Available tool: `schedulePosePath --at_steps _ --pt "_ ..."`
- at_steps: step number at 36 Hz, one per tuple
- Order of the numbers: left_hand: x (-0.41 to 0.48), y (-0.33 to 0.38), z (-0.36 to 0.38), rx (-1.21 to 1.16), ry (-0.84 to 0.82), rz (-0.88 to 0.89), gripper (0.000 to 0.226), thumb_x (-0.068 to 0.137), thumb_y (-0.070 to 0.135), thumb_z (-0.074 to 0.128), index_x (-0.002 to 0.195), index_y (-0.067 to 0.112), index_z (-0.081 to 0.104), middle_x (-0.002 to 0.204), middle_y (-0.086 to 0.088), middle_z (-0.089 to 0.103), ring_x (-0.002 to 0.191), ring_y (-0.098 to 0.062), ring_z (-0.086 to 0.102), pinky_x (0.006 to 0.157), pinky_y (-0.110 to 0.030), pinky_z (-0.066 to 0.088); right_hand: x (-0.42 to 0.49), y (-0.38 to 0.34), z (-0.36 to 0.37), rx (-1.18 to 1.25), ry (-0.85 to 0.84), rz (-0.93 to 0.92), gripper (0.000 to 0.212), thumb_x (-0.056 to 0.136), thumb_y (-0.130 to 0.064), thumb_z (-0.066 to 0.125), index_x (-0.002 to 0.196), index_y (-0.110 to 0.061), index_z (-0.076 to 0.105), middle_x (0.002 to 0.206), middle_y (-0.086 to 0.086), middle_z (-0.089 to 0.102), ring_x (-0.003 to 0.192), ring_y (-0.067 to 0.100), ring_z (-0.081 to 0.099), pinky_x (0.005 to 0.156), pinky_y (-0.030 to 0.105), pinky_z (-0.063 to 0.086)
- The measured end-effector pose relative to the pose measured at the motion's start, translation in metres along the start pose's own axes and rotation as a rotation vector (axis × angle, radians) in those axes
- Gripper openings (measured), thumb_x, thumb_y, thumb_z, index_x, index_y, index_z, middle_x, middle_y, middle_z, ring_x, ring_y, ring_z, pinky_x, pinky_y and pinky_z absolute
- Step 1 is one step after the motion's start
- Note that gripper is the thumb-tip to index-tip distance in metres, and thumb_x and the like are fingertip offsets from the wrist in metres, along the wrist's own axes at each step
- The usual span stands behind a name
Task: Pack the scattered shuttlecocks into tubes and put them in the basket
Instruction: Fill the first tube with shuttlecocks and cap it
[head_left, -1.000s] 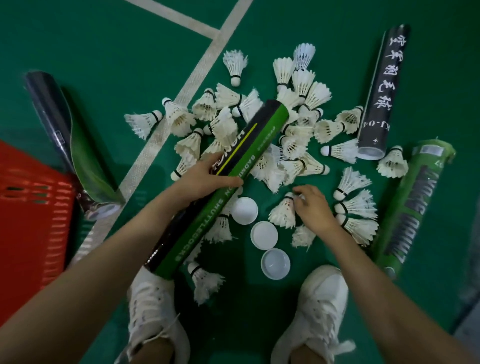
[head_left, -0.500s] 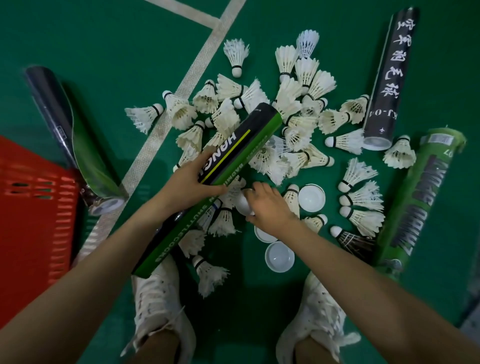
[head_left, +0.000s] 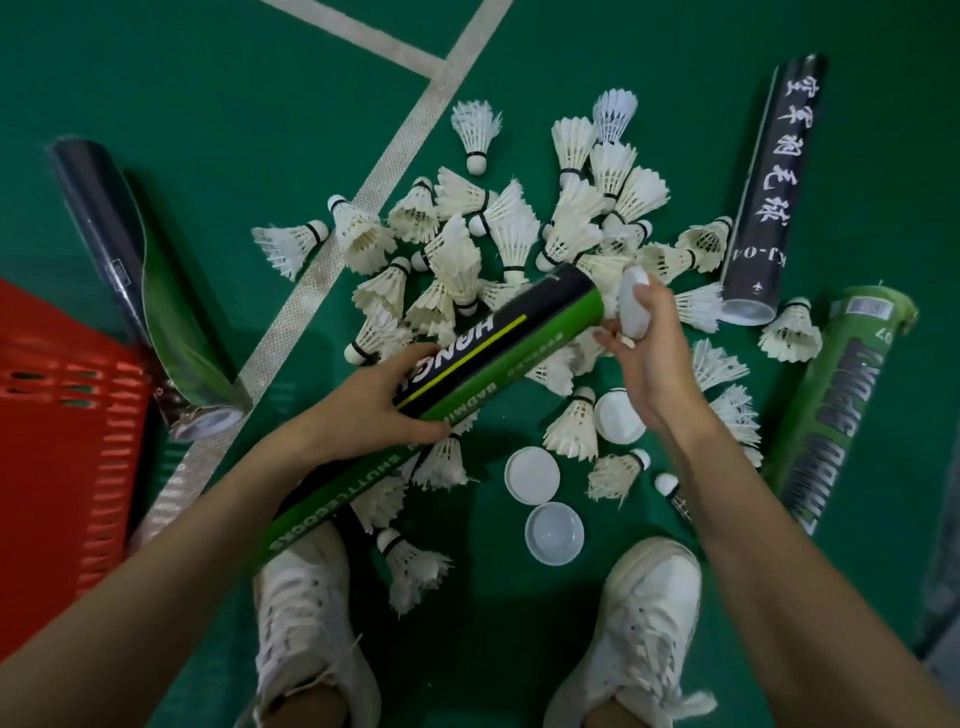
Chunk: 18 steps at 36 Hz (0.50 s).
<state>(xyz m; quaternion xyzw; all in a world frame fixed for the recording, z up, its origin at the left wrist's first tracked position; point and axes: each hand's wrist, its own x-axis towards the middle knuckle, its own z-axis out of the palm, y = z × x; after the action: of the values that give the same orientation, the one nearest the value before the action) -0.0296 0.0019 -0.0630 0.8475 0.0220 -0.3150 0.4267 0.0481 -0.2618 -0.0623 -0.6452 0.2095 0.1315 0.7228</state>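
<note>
My left hand (head_left: 382, 410) grips a black and green shuttlecock tube (head_left: 498, 348) around its middle, held slanted above the floor. My right hand (head_left: 647, 353) pinches a white cap (head_left: 634, 304) right at the tube's far open end. Several white shuttlecocks (head_left: 457, 254) lie scattered in a pile on the green floor beyond and under the tube. A red basket (head_left: 57, 415) sits at the left edge.
Three white caps (head_left: 532, 475) lie near my feet. A black tube with white characters (head_left: 769, 197) and a green tube (head_left: 836, 410) lie on the right. A black and green tube (head_left: 140, 286) lies beside the basket. My white shoes (head_left: 639, 639) are below.
My right hand left the shuttlecocks, picked a white cap off the floor and carried it up to the tube's far end. The left hand kept hold of the tube.
</note>
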Motion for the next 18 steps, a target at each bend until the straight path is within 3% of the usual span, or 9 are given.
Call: schedulePosePath --at_steps 4,6,8,11,13,15,18 --pt "-0.0027 0.0045 0.0040 -0.032 -0.042 0.072 0.082 0.076 0.024 0.081 0.142 0.034 0.035 0.120 0.020 0.054 0.099 0.006 0.058 0.090 -0.007 0.043 0.0065 0.0031 0.0043 -0.171 -0.089 0.040 0.050 0.073 -0.059 0.052 0.121 -0.043 0.053 0.139 0.005 0.045 0.127 0.019 0.045 0.109 0.040 0.035" --pt "-0.0021 0.0027 0.0040 -0.042 -0.043 0.094 0.082 0.076 0.023 0.081 0.141 0.037 0.035 0.119 0.024 0.051 0.100 0.008 0.056 0.088 -0.006 0.042 0.0071 0.0034 0.0051 -0.211 -0.122 0.045 0.039 0.078 -0.056 0.051 0.116 -0.047 0.056 0.138 0.003 0.045 0.126 0.019 0.045 0.107 0.039 0.037" --pt "-0.0012 0.0008 0.0035 -0.048 -0.042 0.104 0.082 0.075 0.024 0.082 0.140 0.039 0.035 0.120 0.025 0.051 0.102 0.012 0.055 0.089 -0.006 0.043 0.0062 0.0026 0.0046 -0.221 -0.160 0.016 0.031 0.093 -0.039 0.041 0.121 -0.038 0.055 0.131 0.001 0.050 0.119 0.017 0.049 0.096 0.033 0.040" --pt "-0.0006 -0.0008 0.0034 -0.028 -0.032 0.128 0.081 0.074 0.025 0.083 0.135 0.045 0.034 0.118 0.030 0.050 0.103 0.016 0.053 0.089 -0.006 0.042 0.0059 0.0027 -0.0001 -0.214 -0.199 0.005 0.031 0.098 -0.024 0.035 0.120 -0.030 0.056 0.114 -0.001 0.056 0.105 0.017 0.052 0.085 0.031 0.039" --pt "-0.0007 -0.0023 0.0034 -0.018 -0.023 0.134 0.080 0.074 0.025 0.083 0.132 0.047 0.034 0.117 0.031 0.050 0.103 0.014 0.053 0.089 -0.008 0.043 0.0059 0.0024 -0.0028 -0.274 -0.212 0.008 0.030 0.093 -0.033 0.038 0.115 -0.036 0.059 0.118 -0.003 0.056 0.111 0.018 0.051 0.089 0.032 0.038" --pt "-0.0013 -0.0035 0.0035 -0.011 -0.022 0.130 0.079 0.074 0.025 0.083 0.133 0.045 0.035 0.117 0.028 0.052 0.103 0.011 0.055 0.090 -0.010 0.044 0.0038 0.0032 -0.0037 -0.382 -0.202 0.006 0.034 0.084 -0.053 0.040 0.110 -0.046 0.061 0.126 -0.006 0.056 0.121 0.017 0.049 0.100 0.035 0.036" --pt "-0.0036 -0.0046 0.0051 0.003 -0.030 0.106 0.080 0.073 0.027 0.082 0.138 0.039 0.037 0.121 0.016 0.056 0.104 -0.001 0.058 0.094 -0.019 0.046 -0.0020 0.0074 -0.0024 -0.472 -0.159 -0.048 0.046 0.091 -0.066 0.024 0.115 -0.047 0.058 0.123 -0.010 0.059 0.118 0.012 0.052 0.107 0.036 0.037"
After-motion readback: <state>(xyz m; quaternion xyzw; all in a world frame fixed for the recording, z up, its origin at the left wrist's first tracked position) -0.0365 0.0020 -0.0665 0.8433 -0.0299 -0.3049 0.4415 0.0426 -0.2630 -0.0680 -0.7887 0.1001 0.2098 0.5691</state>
